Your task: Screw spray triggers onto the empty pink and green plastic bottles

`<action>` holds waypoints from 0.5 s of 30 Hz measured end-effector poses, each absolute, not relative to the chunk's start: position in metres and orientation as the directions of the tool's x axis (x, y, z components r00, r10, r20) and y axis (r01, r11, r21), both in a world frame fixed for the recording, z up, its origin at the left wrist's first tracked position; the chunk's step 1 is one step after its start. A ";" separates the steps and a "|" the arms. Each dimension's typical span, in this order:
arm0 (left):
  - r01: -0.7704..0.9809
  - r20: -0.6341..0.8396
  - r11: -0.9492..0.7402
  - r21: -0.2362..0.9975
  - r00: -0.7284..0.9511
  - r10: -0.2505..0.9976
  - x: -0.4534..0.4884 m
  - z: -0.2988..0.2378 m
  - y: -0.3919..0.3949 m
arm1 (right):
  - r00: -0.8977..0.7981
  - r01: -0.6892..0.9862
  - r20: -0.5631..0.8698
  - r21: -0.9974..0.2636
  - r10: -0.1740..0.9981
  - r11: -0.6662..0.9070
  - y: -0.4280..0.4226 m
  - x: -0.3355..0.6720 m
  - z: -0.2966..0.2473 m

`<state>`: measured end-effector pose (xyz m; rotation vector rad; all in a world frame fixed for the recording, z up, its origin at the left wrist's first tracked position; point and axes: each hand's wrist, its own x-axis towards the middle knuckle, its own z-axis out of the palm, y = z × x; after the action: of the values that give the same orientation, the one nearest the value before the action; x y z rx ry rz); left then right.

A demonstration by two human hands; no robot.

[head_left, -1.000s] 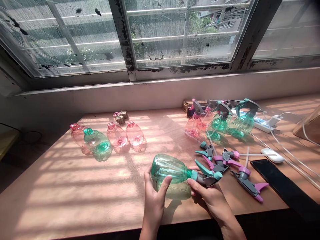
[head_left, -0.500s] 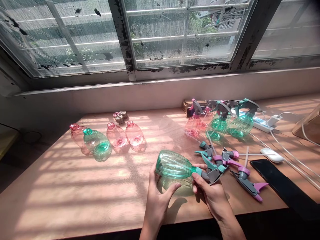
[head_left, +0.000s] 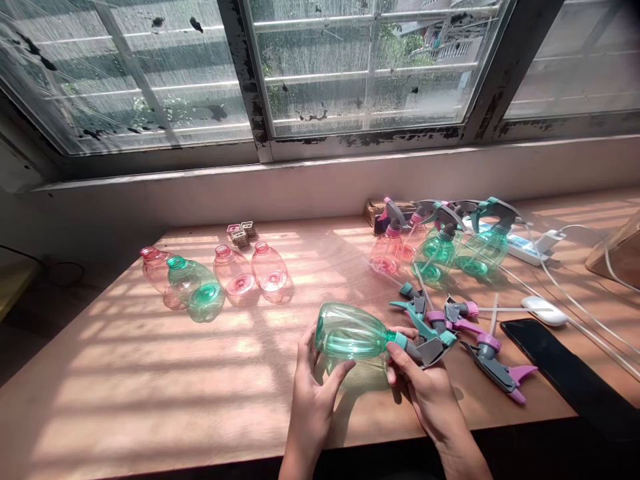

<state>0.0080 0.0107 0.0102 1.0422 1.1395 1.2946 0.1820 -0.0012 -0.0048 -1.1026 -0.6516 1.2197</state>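
A clear green spray bottle lies on its side in the air above the table, its neck pointing right. My left hand is wrapped around the bottle's base end, thumb along the near side. At the neck, my right hand pinches the teal collar of a grey and teal trigger sprayer, which sits on the bottle's mouth. Beyond my right hand, several loose trigger sprayers with pink or teal parts lie on the table, some with thin tubes showing.
On the left stand several bottles without sprayers, including a green bottle and a pink bottle, near small cubes. Back right are assembled spray bottles, a power strip and cables. A white mouse and black phone lie at right.
The green bottle has turned or tilted slightly, and my left thumb has slid a little to the left along it. My right hand stays at the collar.
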 end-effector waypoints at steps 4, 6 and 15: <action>-0.153 -0.031 0.021 0.988 -0.062 0.998 0.008 0.006 0.011 | 0.310 -0.420 -0.168 -0.907 0.936 -0.024 -0.002 0.178 0.000; -0.149 -0.033 0.024 0.989 -0.058 0.998 0.008 0.006 0.010 | 0.316 -0.425 -0.163 -0.905 0.935 -0.015 -0.002 0.176 0.001; -0.163 -0.029 0.014 0.987 -0.091 0.995 0.008 0.003 0.011 | 0.350 -0.411 -0.147 -0.912 0.925 0.011 0.000 0.178 -0.007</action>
<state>0.0084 0.0105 0.0033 1.0269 1.1645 1.3332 0.1780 0.0001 -0.0073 -1.1060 -0.5953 1.1438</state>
